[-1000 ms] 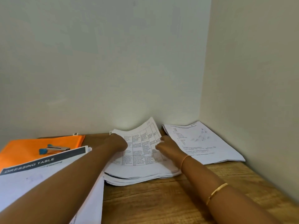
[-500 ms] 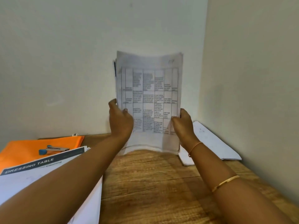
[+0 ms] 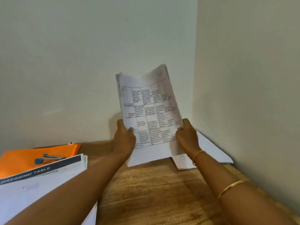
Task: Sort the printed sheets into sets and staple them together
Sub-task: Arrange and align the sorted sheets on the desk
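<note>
Upright above the bench (image 3: 154, 189), a sheaf of printed sheets (image 3: 149, 114) leans right. Left hand (image 3: 125, 138) and right hand (image 3: 188, 137) grip its lower edges, fingers curled round the paper. A stapler (image 3: 48, 158) lies on an orange folder (image 3: 24, 159).

Table (image 3: 154, 192) carries orange folder (image 3: 19, 161), paper stack (image 3: 48, 184), loose sheets (image 3: 211, 148).

Quick log from my feed: two arms in view, both bare from the near frame edge up to the fingers. Left grip (image 3: 125, 138) and left forearm (image 3: 73, 190): bare skin only. Right arm carries jewellery. I mark a thin gold bangle (image 3: 198, 153) at the wrist, just below the right grip (image 3: 188, 137). I mark a second gold bangle (image 3: 230, 188), slightly broader, nearer to me on the forearm, well apart from the first. Both read as smooth shiny bands; any pattern is too small to tell.
</note>
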{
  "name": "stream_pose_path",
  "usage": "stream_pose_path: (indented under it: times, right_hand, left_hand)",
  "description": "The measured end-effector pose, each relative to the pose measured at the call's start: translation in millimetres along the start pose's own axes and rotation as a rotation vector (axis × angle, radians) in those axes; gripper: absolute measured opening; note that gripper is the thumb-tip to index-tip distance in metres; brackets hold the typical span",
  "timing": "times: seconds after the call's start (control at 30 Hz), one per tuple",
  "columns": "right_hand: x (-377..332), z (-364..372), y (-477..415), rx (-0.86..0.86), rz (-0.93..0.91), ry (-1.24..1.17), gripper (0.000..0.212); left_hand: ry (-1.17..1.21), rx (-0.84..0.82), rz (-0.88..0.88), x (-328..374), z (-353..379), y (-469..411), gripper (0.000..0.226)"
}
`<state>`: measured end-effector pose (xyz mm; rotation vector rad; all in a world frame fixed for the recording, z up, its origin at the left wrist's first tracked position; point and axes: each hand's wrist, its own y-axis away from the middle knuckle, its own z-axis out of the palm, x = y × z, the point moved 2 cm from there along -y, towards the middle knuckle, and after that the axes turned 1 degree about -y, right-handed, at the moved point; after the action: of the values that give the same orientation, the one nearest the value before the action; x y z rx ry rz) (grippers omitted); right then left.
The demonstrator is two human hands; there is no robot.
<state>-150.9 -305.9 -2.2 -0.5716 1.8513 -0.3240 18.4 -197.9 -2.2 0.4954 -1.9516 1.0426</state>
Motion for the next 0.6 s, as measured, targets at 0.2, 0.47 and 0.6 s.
stream_pose_path:
  times: [0.2,0.47,0.6]
  right_hand:
    - [28.2,-80.1,-9.1,0.036,0.172,0.51,0.023]
    - [85.8,-124.7,9.2,-0.06,0.262,0.841,0.026]
    - [97.1,-114.4,10.9,-0.09,0.156,1.052,0.034]
  left_hand:
    - [0.047,-0.41,-0.058,27.1,62.3,30.7,0.024]
    - [-0.195,-0.56,-0.18,17.2,130.9,53.5,0.018]
    - [-0.283,-0.507,-0.119,9.8,134.9,61.8,0.037]
